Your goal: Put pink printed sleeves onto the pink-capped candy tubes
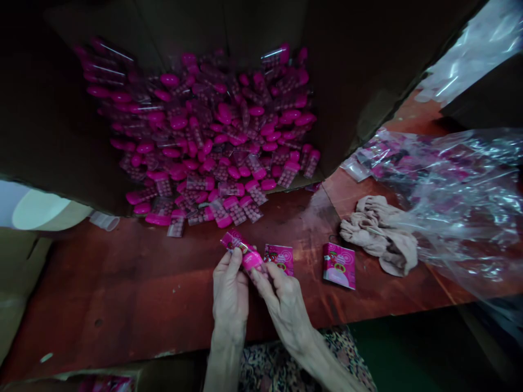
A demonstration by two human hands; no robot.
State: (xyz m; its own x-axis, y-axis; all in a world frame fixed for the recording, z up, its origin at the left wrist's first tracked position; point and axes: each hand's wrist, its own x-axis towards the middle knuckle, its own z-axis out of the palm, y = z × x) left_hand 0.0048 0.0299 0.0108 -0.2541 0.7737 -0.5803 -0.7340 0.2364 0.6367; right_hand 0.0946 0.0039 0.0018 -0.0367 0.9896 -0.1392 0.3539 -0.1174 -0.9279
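Observation:
In front of the box, my left hand (232,286) pinches a pink printed sleeve (232,239) between thumb and fingers. My right hand (284,296) grips a small clear candy tube (252,261) with a pink cap, its capped end meeting the sleeve. Whether the cap is inside the sleeve or only against it I cannot tell. Just behind my right fingers lies a stack of pink printed sleeves (281,257), partly covered by the hand. A second stack of sleeves (339,267) lies farther right on the red-brown table (163,283).
A large cardboard box (347,81) lies open towards me, with many pink-capped candy tubes (220,141) spilling to its front edge. On the right are a crumpled cloth (379,234) and a clear plastic bag (461,196) of pink pieces. A pale round container (49,209) stands left.

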